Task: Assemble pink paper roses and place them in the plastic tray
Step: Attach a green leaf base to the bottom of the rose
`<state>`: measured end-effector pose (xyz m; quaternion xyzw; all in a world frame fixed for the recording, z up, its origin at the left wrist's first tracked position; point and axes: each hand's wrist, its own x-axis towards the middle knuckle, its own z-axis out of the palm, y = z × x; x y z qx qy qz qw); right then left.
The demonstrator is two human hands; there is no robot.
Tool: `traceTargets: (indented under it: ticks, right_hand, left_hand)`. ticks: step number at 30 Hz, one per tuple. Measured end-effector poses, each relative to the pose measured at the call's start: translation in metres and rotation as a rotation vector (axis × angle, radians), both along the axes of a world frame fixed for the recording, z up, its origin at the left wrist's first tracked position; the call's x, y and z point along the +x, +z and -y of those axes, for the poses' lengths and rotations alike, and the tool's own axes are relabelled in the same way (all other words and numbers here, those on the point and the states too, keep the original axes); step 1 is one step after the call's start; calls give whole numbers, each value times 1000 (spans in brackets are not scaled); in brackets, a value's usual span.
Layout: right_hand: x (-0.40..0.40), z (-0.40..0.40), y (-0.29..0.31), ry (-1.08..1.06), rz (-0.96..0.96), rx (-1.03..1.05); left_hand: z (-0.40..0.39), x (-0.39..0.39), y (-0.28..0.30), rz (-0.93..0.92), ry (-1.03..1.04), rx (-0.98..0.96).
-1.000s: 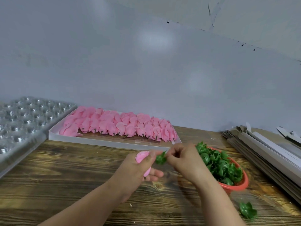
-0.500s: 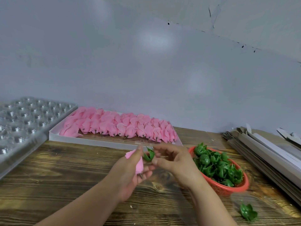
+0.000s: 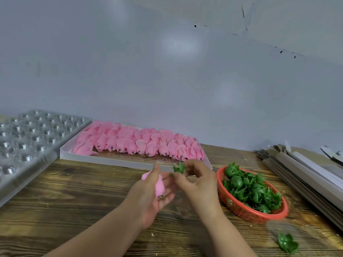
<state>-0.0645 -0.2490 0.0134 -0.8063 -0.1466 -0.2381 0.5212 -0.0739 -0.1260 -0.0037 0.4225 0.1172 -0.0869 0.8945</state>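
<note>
My left hand cups a pink rose, its dark stub pointing down; my right hand pinches a spiky green calyx just above it.

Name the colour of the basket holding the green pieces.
Red-orange; the basket shows clearly in the head view, the only one.

1 view only: head cam, worn by the person, wide-angle w/ bent edges. Looks fwd and slightly down across a wooden table toward a grey wall, which fills the upper half. Both forearms enter from the bottom edge; left hand and right hand sit close to the lens, low centre. Clear plastic tray is cut by the left edge, stacked cardboard by the right. No 2nd view, so no overlap.
</note>
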Motion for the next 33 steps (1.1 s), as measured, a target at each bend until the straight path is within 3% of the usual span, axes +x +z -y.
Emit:
traceTargets:
  ticks: [5,10,14,20,33]
  right_hand:
    - [5,5,2,176,-238,179]
    - [0,-3,0,334,-412,200]
    - [-5,-12,-1,382,-392,236]
    - [-6,-17,-4,422,-415,369]
    - [-4,-8,0,377,-384,195]
  left_hand:
    - [-12,9,8,-70,211,-110]
    - [-20,14,11,-11,216,-183]
    - [-18,14,11,51,173,-213]
    - [-15,13,8,98,167,-96]
    - [-16,16,8,156,260,-20]
